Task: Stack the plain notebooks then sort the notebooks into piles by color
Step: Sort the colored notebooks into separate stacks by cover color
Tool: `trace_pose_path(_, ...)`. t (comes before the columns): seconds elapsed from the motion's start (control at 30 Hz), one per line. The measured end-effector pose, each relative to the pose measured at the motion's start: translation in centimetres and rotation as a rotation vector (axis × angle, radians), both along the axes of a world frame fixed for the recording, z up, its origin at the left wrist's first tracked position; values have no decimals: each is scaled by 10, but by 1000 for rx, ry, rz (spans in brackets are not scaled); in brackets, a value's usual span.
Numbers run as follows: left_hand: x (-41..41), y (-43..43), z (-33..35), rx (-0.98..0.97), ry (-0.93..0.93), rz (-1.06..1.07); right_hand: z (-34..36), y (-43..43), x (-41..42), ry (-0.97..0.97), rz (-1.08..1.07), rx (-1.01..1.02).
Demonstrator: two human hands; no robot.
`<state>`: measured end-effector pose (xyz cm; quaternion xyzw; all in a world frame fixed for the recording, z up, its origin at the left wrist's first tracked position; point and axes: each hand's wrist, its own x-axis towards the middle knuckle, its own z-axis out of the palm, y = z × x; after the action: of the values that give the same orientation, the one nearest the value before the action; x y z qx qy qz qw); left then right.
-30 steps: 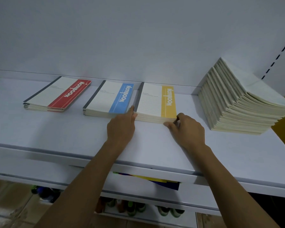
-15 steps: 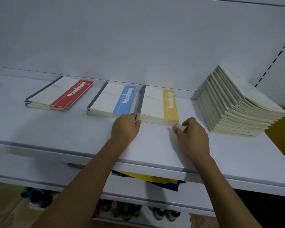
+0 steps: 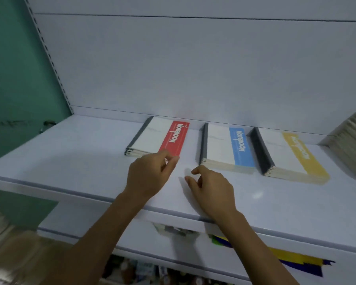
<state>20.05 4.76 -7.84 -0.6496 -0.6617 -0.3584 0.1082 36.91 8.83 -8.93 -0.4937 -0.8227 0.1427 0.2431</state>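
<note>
**Both hands at the gap between the red and blue piles**

Shelf (image 3: 70, 153): white, with a white back panel (image 3: 193, 68) behind it. A green wall (image 3: 14, 79) is at far left.

Three piles of notebooks lie in a row along the back, spines to the left, each apart from the next.
- red-banded pile (image 3: 158, 138), leftmost and the thinnest.
- blue-banded pile (image 3: 224, 149), in the middle and thicker.
- yellow-banded pile (image 3: 286, 157), to the right of the blue one, skewed a little and blurred.

The stack of plain notebooks (image 3: 351, 140) is at the far right edge, cream-coloured, fanned and leaning. It is only partly in frame.

Left hand (image 3: 150, 173): at the near right corner of the red-banded pile. The fingers are curled, with the thumb forward and close to the index finger. A scrap of red shows between them. Motion blur means I cannot tell whether it pinches the corner or only touches it.

Right hand (image 3: 212, 190): over the bare shelf in front of the gap between the red and blue piles, near the blue pile's front left corner but apart from it. Its fingers are loosely curled and hold nothing, with index finger and thumb pointing left. I cannot tell whether it touches the shelf.

Below: a lower shelf (image 3: 132, 233), with yellow and dark blue sheets (image 3: 296, 262) poking out at right.
</note>
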Motion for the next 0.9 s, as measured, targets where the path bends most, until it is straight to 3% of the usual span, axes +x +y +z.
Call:
trace_pose_path(0.2,-129,-11,-14,-266,-72,244,2,36,-73,-173,-109,-67)
trace_pose_path(0.3,-149,9,-20,-420,57,210,4,52,-88,-273,-121,-61)
trace_pose_path(0.43,-152,36,-18,-387,225,109,9,63,-94,-357,-78,-149)
trace_pose_path(0.57,-155,40,-28,-329,169,62,6,69,-96,-363,-50,-200)
trace_pose_path(0.67,-157,43,-32,-317,134,57,0,67,-94,-295,-77,-132)
trace_pose_path(0.8,-162,46,-31,-319,-22,-4,-20,51,-96,-167,-195,137)
trace_pose_path(0.9,-159,44,-31,-328,14,18,-23,53,-95,-147,-205,125)
